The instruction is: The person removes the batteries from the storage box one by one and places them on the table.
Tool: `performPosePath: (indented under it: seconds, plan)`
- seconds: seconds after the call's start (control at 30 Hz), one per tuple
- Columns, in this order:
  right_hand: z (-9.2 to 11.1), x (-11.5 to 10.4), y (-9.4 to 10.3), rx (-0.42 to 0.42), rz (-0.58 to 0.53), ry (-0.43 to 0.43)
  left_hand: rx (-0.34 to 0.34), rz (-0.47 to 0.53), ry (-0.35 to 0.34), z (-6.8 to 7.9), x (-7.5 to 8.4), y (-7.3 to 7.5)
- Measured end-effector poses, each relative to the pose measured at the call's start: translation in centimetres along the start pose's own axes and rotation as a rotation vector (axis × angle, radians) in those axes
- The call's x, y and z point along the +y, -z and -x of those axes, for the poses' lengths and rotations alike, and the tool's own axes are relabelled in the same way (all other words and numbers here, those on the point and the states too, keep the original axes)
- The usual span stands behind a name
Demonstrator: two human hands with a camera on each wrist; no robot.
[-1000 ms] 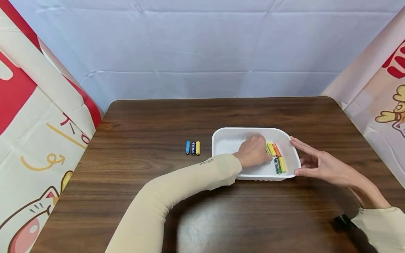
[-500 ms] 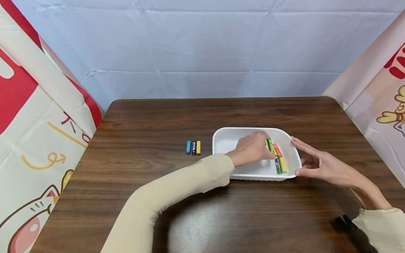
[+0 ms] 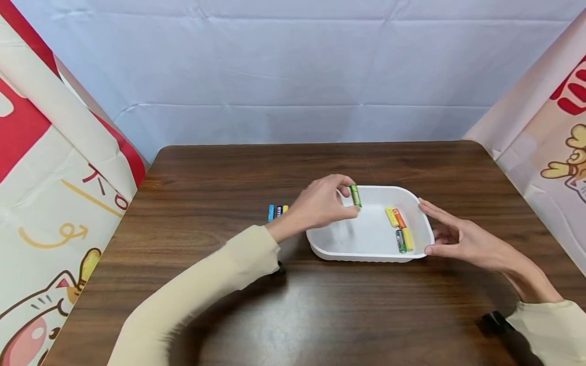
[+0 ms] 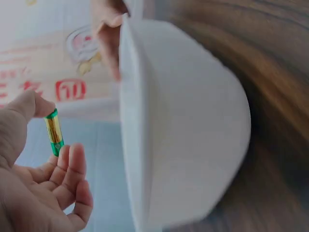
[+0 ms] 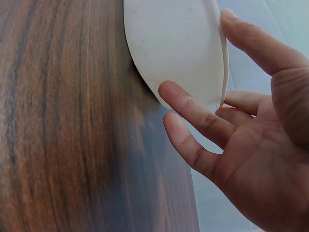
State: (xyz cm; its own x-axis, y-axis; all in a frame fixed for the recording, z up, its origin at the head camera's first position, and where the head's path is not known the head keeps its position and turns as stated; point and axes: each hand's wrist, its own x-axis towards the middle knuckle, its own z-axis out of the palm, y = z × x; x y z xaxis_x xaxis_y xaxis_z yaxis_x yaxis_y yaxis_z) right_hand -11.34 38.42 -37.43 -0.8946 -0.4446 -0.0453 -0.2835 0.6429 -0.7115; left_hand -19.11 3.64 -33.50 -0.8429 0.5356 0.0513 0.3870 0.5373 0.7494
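Observation:
My left hand (image 3: pixel 318 203) pinches a green and gold battery (image 3: pixel 355 195) between thumb and fingertips. In the left wrist view the battery (image 4: pixel 54 133) shows beside the tub's rim, its ends green. A white plastic tub (image 3: pixel 366 257) stands on the table under that hand. At the tub's right end, my right hand (image 3: pixel 478 243) holds the rim with the thumb at one corner and fingers at the other. Inside the tub's right side lie several batteries, among them an orange and yellow battery (image 3: pixel 400 218), a yellow battery (image 3: pixel 408 239) and a dark green one (image 3: pixel 401 241).
Left of the tub, a blue battery (image 3: pixel 271 211), a dark battery (image 3: pixel 279 209) and a yellow battery (image 3: pixel 286 208) stand in a row, partly hidden by my left hand. The brown wooden table (image 3: pixel 348 315) ends at a pale cloth (image 3: pixel 293 76) behind.
My left hand has come up from among the batteries inside the tub and moved left, bringing out the green and gold battery. My right hand stays at the tub's right end.

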Motion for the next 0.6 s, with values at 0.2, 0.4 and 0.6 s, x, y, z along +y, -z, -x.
performPosePath:
  seconds: [0.2, 0.4, 0.6]
  plan:
    - [-0.2, -0.2, 0.0, -0.005, 0.009, -0.015, 0.05, 0.123, -0.087, 2.3, -3.4, 3.4]
    - [-0.2, -0.2, 0.0, -0.011, 0.012, -0.014, 0.041, 0.124, -0.114, 4.3, -7.1, 5.9]
    - [-0.3, -0.3, 0.0, -0.012, 0.021, -0.033, 0.007, 0.078, -0.072, 5.8, -10.3, 7.8]
